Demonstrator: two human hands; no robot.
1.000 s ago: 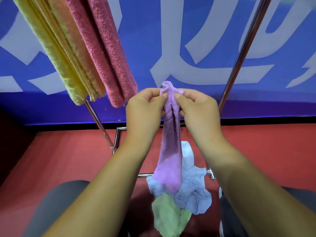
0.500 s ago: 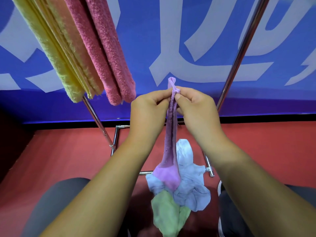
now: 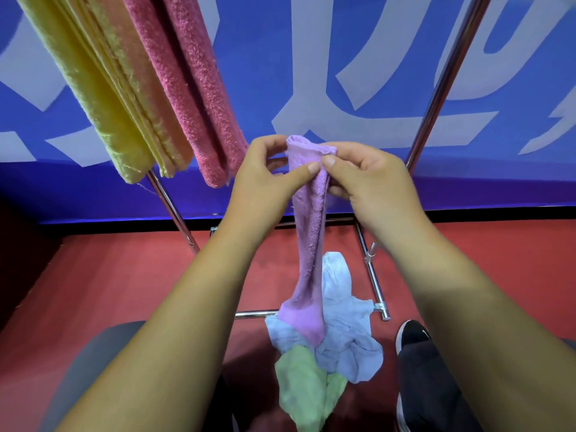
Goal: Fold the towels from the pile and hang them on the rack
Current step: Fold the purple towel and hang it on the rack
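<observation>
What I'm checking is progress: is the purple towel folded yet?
Not yet. The purple towel hangs bunched in a long strip, its top pinched by the left hand and right hand.

The purple towel (image 3: 310, 232) is soft, nubby terry cloth with a matt face, and the pink towels (image 3: 187, 88) and yellow towels (image 3: 103, 88) hanging on the rack (image 3: 442, 88) show the same coarse looped pile. The rack is smooth, shiny chromed metal tubing. The floor (image 3: 124, 275) is matt red, the shoe (image 3: 413, 336) glossy black.

No legible text on banner (image 3: 280, 42)
</observation>
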